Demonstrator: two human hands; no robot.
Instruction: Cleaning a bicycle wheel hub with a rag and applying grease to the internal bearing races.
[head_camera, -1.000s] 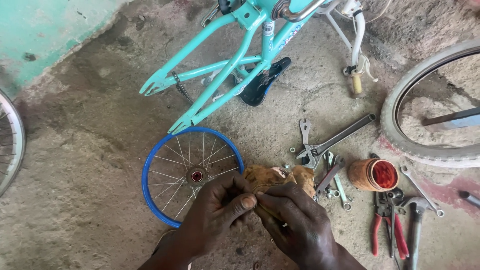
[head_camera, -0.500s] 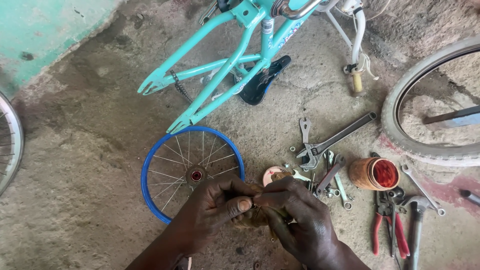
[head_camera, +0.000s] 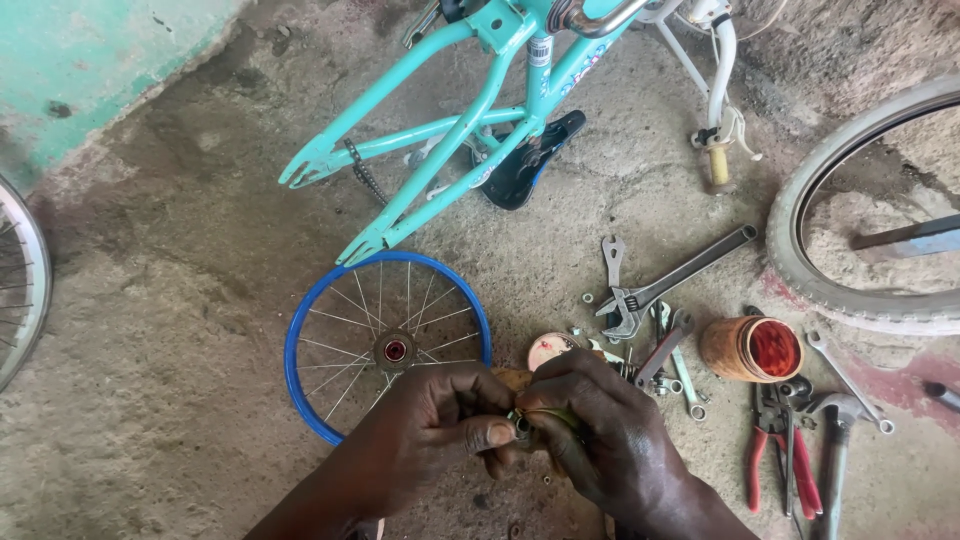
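My left hand (head_camera: 435, 425) and my right hand (head_camera: 600, 430) meet low in the view, fingertips pinched together on a small metal ring-shaped part (head_camera: 520, 425). A bit of brownish rag (head_camera: 512, 379) shows behind the fingers. A small blue-rimmed spoked wheel (head_camera: 300, 345) lies flat on the concrete just left of and behind my hands, its hub (head_camera: 395, 351) showing a red centre.
A turquoise bicycle frame (head_camera: 450, 130) lies upside down further back. To the right are wrenches (head_camera: 665, 285), a grease tin (head_camera: 752, 348) with its lid (head_camera: 548, 350), red-handled pliers (head_camera: 775, 455), and a grey tyre (head_camera: 830, 280). Another wheel (head_camera: 22, 280) sits at the left edge.
The brown rag that was spread in front of my hands is now mostly hidden behind them. My fingers have closed in on the small metal part. The round lid has come into view.
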